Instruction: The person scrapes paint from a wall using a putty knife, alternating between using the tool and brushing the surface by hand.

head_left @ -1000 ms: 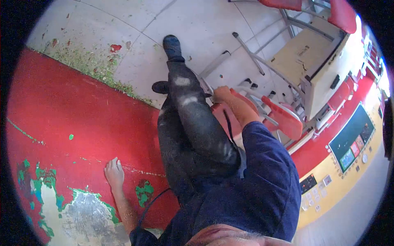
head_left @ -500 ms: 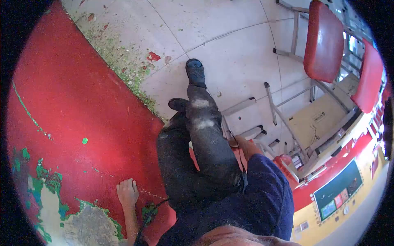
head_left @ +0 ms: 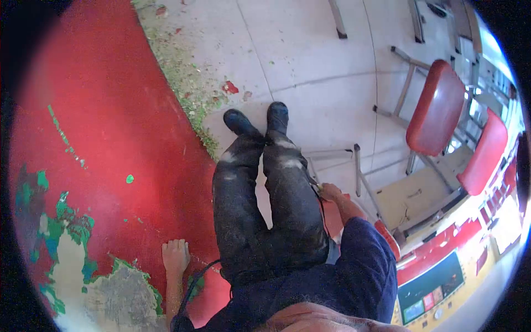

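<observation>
My left hand point(head_left: 176, 254) rests flat against the red painted wall point(head_left: 127, 127), fingers stretched and nothing in them. Beside that hand, the paint has come off in a grey patch point(head_left: 124, 299) with green edges. On the other side, my right hand point(head_left: 331, 192) is closed beside my right thigh, around a small hand tool point(head_left: 315, 185) with a thin dark end; its exact kind is too small to make out. A dark cord point(head_left: 202, 276) runs between my left forearm and my waist. Both my shoes point(head_left: 277, 115) stand on the pale floor.
Paint flakes point(head_left: 193, 105) lie along the foot of the wall. To the right are chairs with red parts point(head_left: 437, 108) and metal legs, plus a beige panel point(head_left: 412, 196). A green board point(head_left: 434, 288) hangs on a farther wall.
My feet have shifted and now stand side by side. The view has turned, so the chairs sit lower in it. My left hand stays on the wall; the right stays by my thigh.
</observation>
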The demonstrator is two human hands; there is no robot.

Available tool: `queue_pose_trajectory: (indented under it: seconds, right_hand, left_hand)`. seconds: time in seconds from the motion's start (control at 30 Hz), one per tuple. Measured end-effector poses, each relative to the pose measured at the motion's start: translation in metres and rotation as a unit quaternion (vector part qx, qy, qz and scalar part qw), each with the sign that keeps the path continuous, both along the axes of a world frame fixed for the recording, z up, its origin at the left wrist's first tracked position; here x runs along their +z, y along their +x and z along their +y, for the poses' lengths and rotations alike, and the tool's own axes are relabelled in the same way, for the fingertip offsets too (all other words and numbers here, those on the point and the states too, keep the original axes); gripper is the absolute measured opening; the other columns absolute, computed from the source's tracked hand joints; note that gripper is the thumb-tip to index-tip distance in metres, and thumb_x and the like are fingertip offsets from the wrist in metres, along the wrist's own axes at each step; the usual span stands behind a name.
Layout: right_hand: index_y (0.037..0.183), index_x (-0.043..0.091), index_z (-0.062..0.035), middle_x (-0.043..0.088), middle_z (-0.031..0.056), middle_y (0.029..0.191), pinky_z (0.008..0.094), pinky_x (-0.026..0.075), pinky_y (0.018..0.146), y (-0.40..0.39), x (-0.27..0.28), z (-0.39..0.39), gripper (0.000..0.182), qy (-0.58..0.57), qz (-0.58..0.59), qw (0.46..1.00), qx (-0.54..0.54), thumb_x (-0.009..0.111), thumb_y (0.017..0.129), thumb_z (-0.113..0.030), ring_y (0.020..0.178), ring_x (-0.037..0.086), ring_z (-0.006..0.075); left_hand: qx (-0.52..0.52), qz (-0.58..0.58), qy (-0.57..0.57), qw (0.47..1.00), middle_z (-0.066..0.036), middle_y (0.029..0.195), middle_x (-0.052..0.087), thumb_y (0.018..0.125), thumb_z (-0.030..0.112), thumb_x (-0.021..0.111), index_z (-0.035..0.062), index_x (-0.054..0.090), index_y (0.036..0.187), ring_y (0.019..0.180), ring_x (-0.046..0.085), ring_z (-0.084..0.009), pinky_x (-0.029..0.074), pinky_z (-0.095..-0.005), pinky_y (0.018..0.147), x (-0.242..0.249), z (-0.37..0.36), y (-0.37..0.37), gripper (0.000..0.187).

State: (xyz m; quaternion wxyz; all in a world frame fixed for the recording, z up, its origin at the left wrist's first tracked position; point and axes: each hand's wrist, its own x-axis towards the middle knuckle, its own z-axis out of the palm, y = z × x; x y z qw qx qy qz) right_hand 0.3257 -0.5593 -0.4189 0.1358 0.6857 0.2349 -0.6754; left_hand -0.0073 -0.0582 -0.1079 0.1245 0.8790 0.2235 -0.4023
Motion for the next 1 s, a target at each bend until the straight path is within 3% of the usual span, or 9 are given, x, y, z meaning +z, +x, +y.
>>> queue_pose_trajectory:
  seconds: [0.17, 0.27, 0.37, 0.5, 0.6, 0.63, 0.73, 0.83, 1.0]
  right_hand:
    - [0.093, 0.061, -0.0018, 0.062, 0.0245, 0.094, 0.0478, 0.046, 0.080, 0.038, 0.002, 0.031, 0.032, 0.035, 0.011, 0.999, -0.012, 0.052, 0.077, -0.027, 0.091, 0.059, 0.0407]
    - [0.093, 0.061, -0.0013, 0.062, 0.0249, 0.093, 0.0473, 0.046, 0.080, 0.054, 0.023, 0.082, 0.033, -0.007, -0.012, 1.000, -0.007, 0.051, 0.078, -0.029, 0.091, 0.059, 0.0403]
    - [0.094, 0.061, -0.0010, 0.062, 0.0255, 0.092, 0.0475, 0.046, 0.080, 0.054, 0.029, 0.102, 0.034, -0.025, -0.038, 0.998, -0.046, 0.051, 0.079, -0.029, 0.092, 0.059, 0.0404]
    - [0.096, 0.060, 0.0004, 0.061, 0.0263, 0.096, 0.0485, 0.046, 0.081, 0.068, 0.024, 0.124, 0.035, -0.011, -0.051, 0.996, -0.068, 0.050, 0.081, -0.029, 0.094, 0.058, 0.0416]
    - [0.099, 0.059, 0.0006, 0.060, 0.0262, 0.100, 0.0485, 0.046, 0.081, 0.110, 0.038, 0.190, 0.036, -0.017, -0.020, 0.998, -0.051, 0.050, 0.081, -0.029, 0.097, 0.057, 0.0421]
    - [0.100, 0.058, 0.0005, 0.060, 0.0260, 0.102, 0.0484, 0.046, 0.081, 0.118, 0.049, 0.201, 0.036, -0.023, 0.003, 0.999, -0.039, 0.050, 0.081, -0.028, 0.097, 0.057, 0.0422]
    - [0.095, 0.061, -0.0009, 0.061, 0.0260, 0.099, 0.0476, 0.047, 0.080, 0.142, 0.046, 0.221, 0.032, -0.023, -0.054, 0.996, -0.065, 0.050, 0.080, -0.028, 0.096, 0.058, 0.0417]
    - [0.084, 0.064, -0.0020, 0.063, 0.0252, 0.088, 0.0473, 0.048, 0.072, 0.168, -0.001, 0.213, 0.029, 0.131, -0.066, 0.989, 0.020, 0.056, 0.077, -0.029, 0.087, 0.061, 0.0403]
    - [0.082, 0.064, -0.0023, 0.063, 0.0230, 0.083, 0.0459, 0.048, 0.068, 0.185, -0.036, 0.227, 0.029, 0.109, -0.049, 0.993, -0.009, 0.059, 0.075, -0.030, 0.081, 0.061, 0.0389]
  left_hand:
    - [0.058, -0.023, -0.058, 0.996, -0.009, 0.072, 0.056, 0.080, 0.017, 0.055, 0.0081, 0.053, 0.075, 0.071, 0.054, -0.0274, 0.039, -0.0415, 0.065, 0.006, 0.010, -0.003, 0.011]
    - [0.113, 0.127, -0.142, 0.975, -0.013, 0.083, 0.058, 0.080, 0.018, 0.056, 0.0067, 0.055, 0.080, 0.084, 0.056, -0.0296, 0.041, -0.0428, 0.073, 0.010, 0.020, -0.001, 0.011]
    - [0.119, -0.031, -0.060, 0.991, -0.016, 0.100, 0.058, 0.079, 0.019, 0.057, 0.0049, 0.058, 0.087, 0.099, 0.053, -0.0327, 0.041, -0.0446, 0.085, 0.032, 0.046, 0.020, 0.016]
    - [-0.018, -0.034, 0.205, 0.978, -0.016, 0.117, 0.054, 0.081, 0.020, 0.058, 0.0029, 0.058, 0.100, 0.116, 0.046, -0.0345, 0.037, -0.0484, 0.094, 0.081, 0.133, 0.120, 0.026]
    - [0.035, 0.011, 0.324, 0.945, -0.014, 0.123, 0.052, 0.082, 0.021, 0.057, 0.0029, 0.057, 0.107, 0.123, 0.041, -0.0330, 0.034, -0.0475, 0.098, 0.094, 0.177, 0.127, 0.030]
    - [-0.019, 0.001, 0.313, 0.950, -0.014, 0.129, 0.047, 0.083, 0.020, 0.057, 0.0027, 0.056, 0.111, 0.126, 0.037, -0.0306, 0.032, -0.0458, 0.100, 0.082, 0.182, 0.090, 0.033]
    - [-0.005, 0.075, 0.258, 0.963, -0.013, 0.133, 0.043, 0.083, 0.021, 0.057, 0.0039, 0.055, 0.114, 0.129, 0.034, -0.0283, 0.030, -0.0437, 0.103, 0.094, 0.176, 0.130, 0.035]
    - [0.018, 0.078, 0.244, 0.967, -0.012, 0.137, 0.039, 0.085, 0.023, 0.055, 0.0050, 0.053, 0.118, 0.132, 0.030, -0.0272, 0.027, -0.0435, 0.106, 0.093, 0.175, 0.119, 0.038]
    - [0.036, 0.032, 0.376, 0.926, -0.008, 0.140, 0.037, 0.085, 0.023, 0.055, 0.0084, 0.053, 0.120, 0.132, 0.030, -0.0245, 0.025, -0.0441, 0.107, 0.086, 0.177, 0.119, 0.038]
